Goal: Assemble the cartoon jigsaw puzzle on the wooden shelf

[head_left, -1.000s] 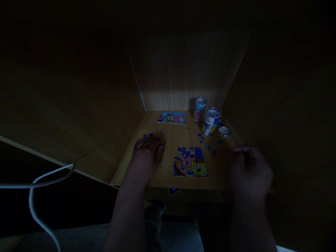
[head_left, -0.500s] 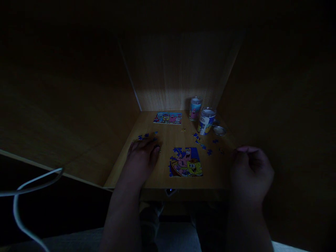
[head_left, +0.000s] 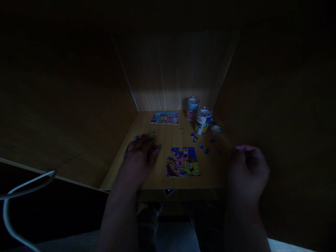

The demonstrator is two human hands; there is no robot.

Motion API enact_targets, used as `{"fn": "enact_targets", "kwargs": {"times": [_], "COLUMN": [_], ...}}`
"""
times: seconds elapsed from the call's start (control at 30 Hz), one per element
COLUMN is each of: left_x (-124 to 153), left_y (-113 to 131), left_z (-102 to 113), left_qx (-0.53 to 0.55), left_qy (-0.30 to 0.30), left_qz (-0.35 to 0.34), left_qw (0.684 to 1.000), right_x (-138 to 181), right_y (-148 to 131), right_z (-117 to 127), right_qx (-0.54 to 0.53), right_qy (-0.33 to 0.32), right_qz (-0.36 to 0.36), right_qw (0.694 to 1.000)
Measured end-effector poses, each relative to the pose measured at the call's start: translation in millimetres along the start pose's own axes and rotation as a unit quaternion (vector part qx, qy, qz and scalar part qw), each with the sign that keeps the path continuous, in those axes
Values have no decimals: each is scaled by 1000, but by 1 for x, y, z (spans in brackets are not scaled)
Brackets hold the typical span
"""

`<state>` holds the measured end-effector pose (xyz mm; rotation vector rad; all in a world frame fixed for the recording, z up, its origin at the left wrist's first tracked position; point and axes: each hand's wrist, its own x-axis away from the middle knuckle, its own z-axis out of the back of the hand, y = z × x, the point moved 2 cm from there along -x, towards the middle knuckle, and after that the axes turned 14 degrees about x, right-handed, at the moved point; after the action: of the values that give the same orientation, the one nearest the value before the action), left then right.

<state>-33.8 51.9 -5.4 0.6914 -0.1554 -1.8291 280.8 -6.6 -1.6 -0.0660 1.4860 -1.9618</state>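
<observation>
A partly joined jigsaw puzzle [head_left: 183, 162] lies near the front edge of the wooden surface, with a pink and a yellow cartoon figure on blue. Left of it, my left hand [head_left: 139, 154] rests palm down, fingers stretched and thumb apart. A loose blue puzzle piece [head_left: 154, 147] shows between its thumb and index finger; whether they touch it is unclear. Further pieces [head_left: 143, 135] lie just beyond the fingertips. At the right side my right hand [head_left: 248, 168] is closed, thumb against curled fingers; anything inside is hidden. Several loose pieces [head_left: 200, 146] are scattered between puzzle and can.
Behind stand two printed cans with clear rims, a blue one [head_left: 203, 120] and a pink-figured one [head_left: 193, 108], with round lids [head_left: 216, 130] beside them. A second joined puzzle [head_left: 165, 118] lies at the back. Wooden walls enclose both sides; a white cable [head_left: 7, 217] hangs at left.
The view has shifted slightly, so everything sits a little further left. A blue piece now shows more clearly between my left thumb and index finger. My right hand stays closed.
</observation>
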Motion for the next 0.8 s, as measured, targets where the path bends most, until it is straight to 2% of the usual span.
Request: {"fn": "enact_targets", "kwargs": {"times": [0.6, 0.7, 0.8], "left_x": [-1, -2, 0], "left_y": [1, 2, 1], "left_z": [2, 2, 7], "left_qx": [6, 13, 36], "left_qy": [-12, -1, 38], "left_qz": [16, 14, 9], "left_qw": [1000, 1000, 999], "right_x": [1, 1, 1], "right_y": [0, 0, 0], "right_z": [0, 0, 0], "right_qx": [23, 37, 33], "right_qy": [-31, -39, -48], "right_qz": [12, 17, 15], "right_qw": [999, 998, 998]}}
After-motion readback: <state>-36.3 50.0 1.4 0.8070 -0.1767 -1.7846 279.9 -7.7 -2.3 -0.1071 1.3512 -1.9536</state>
